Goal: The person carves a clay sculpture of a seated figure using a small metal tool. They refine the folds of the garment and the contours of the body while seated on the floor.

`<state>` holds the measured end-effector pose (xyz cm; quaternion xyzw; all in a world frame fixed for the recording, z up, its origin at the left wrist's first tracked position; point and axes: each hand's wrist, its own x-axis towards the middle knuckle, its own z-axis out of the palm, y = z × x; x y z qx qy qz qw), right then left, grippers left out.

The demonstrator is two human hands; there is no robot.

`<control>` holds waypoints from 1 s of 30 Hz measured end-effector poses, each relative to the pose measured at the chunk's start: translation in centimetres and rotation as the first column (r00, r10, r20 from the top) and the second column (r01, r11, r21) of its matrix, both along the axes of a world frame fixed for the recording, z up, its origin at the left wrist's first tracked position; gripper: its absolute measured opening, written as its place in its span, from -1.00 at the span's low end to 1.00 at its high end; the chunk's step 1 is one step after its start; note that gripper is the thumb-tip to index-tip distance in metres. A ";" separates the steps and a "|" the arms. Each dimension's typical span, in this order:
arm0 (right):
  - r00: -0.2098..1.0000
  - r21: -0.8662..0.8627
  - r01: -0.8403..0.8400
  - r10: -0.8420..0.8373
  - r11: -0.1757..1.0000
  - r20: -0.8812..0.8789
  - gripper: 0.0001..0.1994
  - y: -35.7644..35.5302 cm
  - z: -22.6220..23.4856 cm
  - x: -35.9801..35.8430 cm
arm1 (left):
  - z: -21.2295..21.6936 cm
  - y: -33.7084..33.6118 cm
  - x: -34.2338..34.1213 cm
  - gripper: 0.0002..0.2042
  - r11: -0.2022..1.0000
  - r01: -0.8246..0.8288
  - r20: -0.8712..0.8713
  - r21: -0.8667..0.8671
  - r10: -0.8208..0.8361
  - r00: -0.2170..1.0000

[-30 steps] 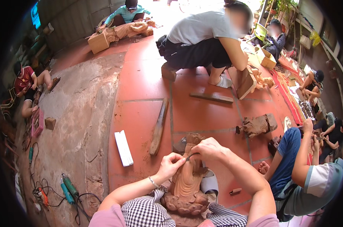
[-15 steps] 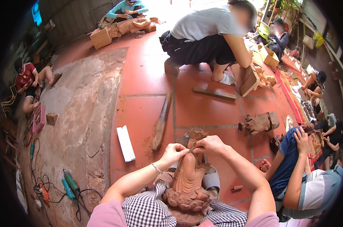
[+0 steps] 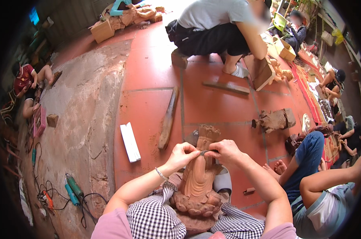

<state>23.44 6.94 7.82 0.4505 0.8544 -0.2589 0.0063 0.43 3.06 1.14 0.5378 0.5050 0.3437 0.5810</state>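
On the person's lap, between two knees in checked cloth, stands a tall reddish-brown carved wooden statue (image 3: 199, 175) with a round petal base. Both hands meet at its upper part, just below the carved head. Left hand (image 3: 183, 155) is pinched tight on one end of a small thin grey strip (image 3: 207, 151), and right hand (image 3: 226, 151) is pinched tight on the other end. That strip lies across the statue. Nearby on the red tile floor (image 3: 148, 75) lie a flat white block (image 3: 130, 142) and a long brown wood stick (image 3: 168, 118). Another person's knee in blue trousers (image 3: 308, 153) is close on the right.
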 end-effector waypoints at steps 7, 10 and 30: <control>1.000 0.170 0.005 -0.007 0.985 0.009 -0.56 -0.8 -2.1 0.2 | 0.1 0.5 0.2 -0.82 0.999 0.023 -0.115 0.027 -0.020 0.993; 0.997 -0.008 0.055 -0.055 0.998 -0.063 -0.56 -1.3 -0.8 0.3 | 0.2 -0.6 0.0 -0.82 0.998 -0.001 -0.032 0.060 0.003 0.999; 0.961 -0.129 0.134 -0.160 0.983 -0.224 -0.58 -2.1 -2.4 1.5 | 2.1 -0.6 -0.3 -0.80 0.989 0.001 0.192 -0.145 0.027 0.981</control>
